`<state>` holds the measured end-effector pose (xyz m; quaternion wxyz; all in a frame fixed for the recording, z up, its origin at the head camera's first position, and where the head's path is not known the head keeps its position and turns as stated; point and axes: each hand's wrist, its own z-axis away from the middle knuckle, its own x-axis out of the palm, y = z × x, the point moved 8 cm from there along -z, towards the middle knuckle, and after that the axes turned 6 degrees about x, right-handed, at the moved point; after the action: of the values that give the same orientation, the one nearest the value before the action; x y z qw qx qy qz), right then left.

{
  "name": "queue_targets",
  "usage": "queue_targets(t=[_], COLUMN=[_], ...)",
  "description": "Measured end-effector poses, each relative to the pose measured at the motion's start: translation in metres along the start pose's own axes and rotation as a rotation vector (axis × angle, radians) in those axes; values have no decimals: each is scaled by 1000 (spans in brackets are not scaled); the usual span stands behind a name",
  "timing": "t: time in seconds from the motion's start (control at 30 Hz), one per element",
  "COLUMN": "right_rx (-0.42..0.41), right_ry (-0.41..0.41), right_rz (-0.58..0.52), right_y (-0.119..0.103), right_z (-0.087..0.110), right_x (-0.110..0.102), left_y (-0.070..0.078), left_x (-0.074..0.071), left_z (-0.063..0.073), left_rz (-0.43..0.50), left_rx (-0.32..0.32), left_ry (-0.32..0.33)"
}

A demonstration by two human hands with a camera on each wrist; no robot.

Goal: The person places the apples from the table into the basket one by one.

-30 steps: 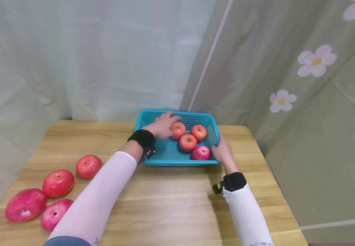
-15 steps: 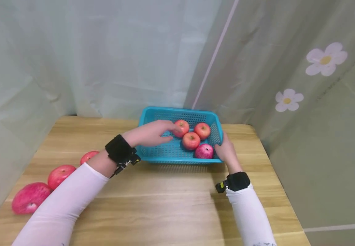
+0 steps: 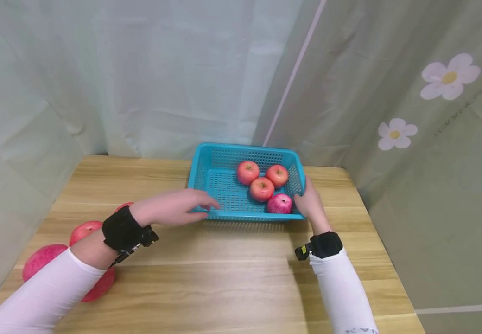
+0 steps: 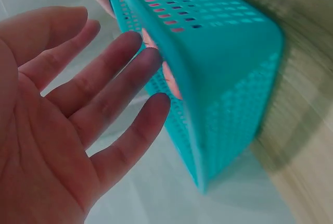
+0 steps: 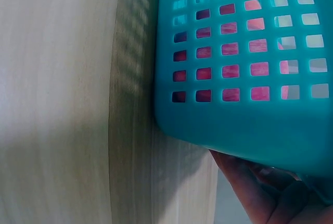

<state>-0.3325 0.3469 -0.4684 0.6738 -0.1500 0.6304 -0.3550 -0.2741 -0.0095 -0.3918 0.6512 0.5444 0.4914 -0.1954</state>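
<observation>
Basket (image 3: 241, 215) near the far edge of the counter (image 3: 224, 278), fruit (image 3: 262, 189) clustered rightward inside. Right hand (image 3: 311, 204) grips its right end, presumably for steadiness; left hand (image 3: 174, 206), fingers loosely extended, holding nothing, beside the near-left corner.

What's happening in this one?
A person's right hand grips the right end of a blue plastic basket holding four apples, bunched toward that side. Their left hand is by the basket's front-left corner, fingers loosely spread and holding nothing. More red fruit, probably apples, sits outside the basket on the wooden table, partly hidden by the left arm.
</observation>
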Motion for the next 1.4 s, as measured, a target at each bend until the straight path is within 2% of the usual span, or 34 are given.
queue_targets(t=[0.2,0.43,0.7,0.87,1.1,1.23,1.4], right_rx=[1,3,4,21,31,23,16], right_ry=[5,9,4,-6,-6,-5,-1], right_rz=[-3,1,-1,3,1,-9,-13], right_y=[-1,-1,-3,0,2,1,1], right_z=[-1,-1,1,0,0,0,0], right_x=[-1,0,0,0,-2,-1,0], left_y=[-8,-11,-16,-29,-58,-72,-81], left_x=[-2,-9,-21,-22,-16,-13,-10], left_z=[26,55,93,117,145,155,158], left_rz=[-23,-18,-67,-115,-24,-41,-102], left_rx=[-8,-80,-117,-204,-327,-355,-334], left_ry=[63,148,247,250,243,244,227])
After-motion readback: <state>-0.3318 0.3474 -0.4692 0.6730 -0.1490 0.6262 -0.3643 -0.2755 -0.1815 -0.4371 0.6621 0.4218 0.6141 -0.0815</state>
